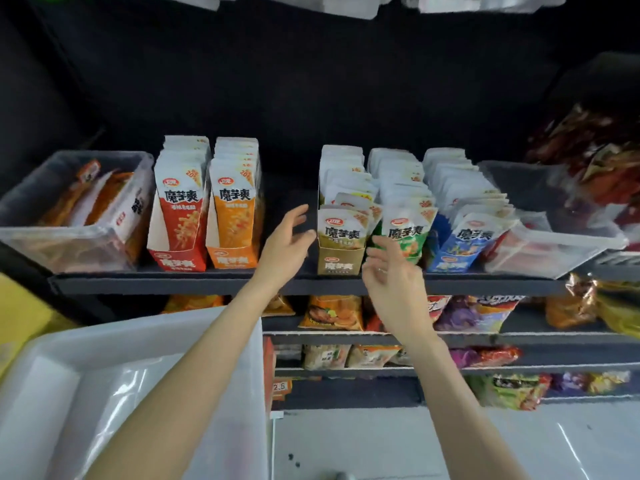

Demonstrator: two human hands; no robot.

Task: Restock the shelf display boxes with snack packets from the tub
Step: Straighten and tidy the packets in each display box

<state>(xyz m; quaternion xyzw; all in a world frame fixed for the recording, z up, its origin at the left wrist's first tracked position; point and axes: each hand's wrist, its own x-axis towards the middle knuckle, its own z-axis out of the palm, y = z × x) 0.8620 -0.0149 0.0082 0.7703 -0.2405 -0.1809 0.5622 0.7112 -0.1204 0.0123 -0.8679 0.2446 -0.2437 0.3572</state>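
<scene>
Snack packets (341,233) filled five cardboard display boxes on the dark shelf (214,284) in the head view, the only view there was. Counted from the left: a red display box (178,261), an orange display box (232,260), then a gap, then a tan display box (341,263), a green one (405,239) and a blue display box (450,261). Each box ran with its long axis from front to back of the shelf, packets upright in a row facing forward.

Both hands hung just in front of the tan box, holding nothing. The left hand (285,245) had a spread grip, fingers straight, fingertips just beside the box's left wall in the gap between orange and tan. The right hand (389,275) was also spread, fingers loosely bent, at the front right corner of the same box and partly covering the green one. So the tan box lay between the two hands, forward and slightly up from each; neither was clearly nearer.

One white tub (239,358) stood low at the left, under the left forearm; its visible inside showed no packets. Any further packet would probably have to be sought there, behind and below the hands.

Two clear bins flanked the boxes: a left clear bin (52,237) with orange packs, and a right clear bin (554,251).
</scene>
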